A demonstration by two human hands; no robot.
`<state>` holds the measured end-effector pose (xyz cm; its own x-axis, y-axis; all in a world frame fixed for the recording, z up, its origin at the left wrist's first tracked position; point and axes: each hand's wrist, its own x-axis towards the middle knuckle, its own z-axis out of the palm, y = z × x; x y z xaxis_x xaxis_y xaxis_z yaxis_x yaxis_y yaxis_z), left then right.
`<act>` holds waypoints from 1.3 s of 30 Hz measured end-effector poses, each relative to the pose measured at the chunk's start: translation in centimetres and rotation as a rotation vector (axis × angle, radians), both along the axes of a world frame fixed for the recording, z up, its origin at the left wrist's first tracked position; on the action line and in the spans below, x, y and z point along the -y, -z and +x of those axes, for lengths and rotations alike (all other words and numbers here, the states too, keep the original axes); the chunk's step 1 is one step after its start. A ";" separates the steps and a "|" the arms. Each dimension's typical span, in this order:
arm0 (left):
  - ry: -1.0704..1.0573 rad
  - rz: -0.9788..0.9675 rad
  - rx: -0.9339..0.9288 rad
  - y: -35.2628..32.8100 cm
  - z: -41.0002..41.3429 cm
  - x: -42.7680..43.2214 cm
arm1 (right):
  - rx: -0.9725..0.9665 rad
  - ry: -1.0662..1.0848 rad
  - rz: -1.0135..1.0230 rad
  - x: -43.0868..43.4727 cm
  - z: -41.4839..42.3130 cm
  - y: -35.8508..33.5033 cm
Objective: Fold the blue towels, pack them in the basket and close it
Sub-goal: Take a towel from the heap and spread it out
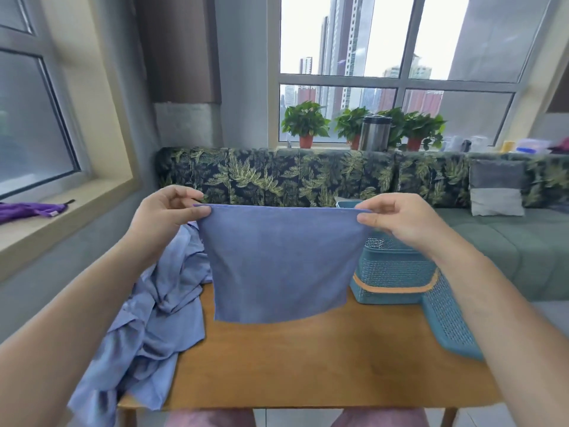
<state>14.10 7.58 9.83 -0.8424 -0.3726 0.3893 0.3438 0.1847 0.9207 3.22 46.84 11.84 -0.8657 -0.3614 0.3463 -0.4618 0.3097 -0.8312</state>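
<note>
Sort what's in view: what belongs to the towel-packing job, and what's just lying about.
Job: blue towel, held up by its top corners; heap of blue cloth at the left of the table, likely more towels; teal basket, open; lid beside it.
Lying about: purple cloth on the sill; potted plants; steel flask; grey cushion.

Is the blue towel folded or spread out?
Spread out: the towel hangs flat, left hand and right hand pinching its top corners.

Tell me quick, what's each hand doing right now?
Left hand: pinches the upper left corner of the blue towel, held up above the table.
Right hand: pinches the towel's upper right corner.
</note>
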 end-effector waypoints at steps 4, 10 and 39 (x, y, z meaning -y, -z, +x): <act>-0.179 -0.423 0.112 -0.2 -1.6 0.7 | -0.021 0.044 0.137 0.9 -1.4 -0.7; -0.243 -0.509 0.238 2.1 -4.6 0.8 | 0.036 0.098 0.213 3.8 -4.5 2.0; -0.197 -0.392 0.445 21.0 4.1 -4.1 | 0.237 0.104 0.216 -1.7 3.5 22.1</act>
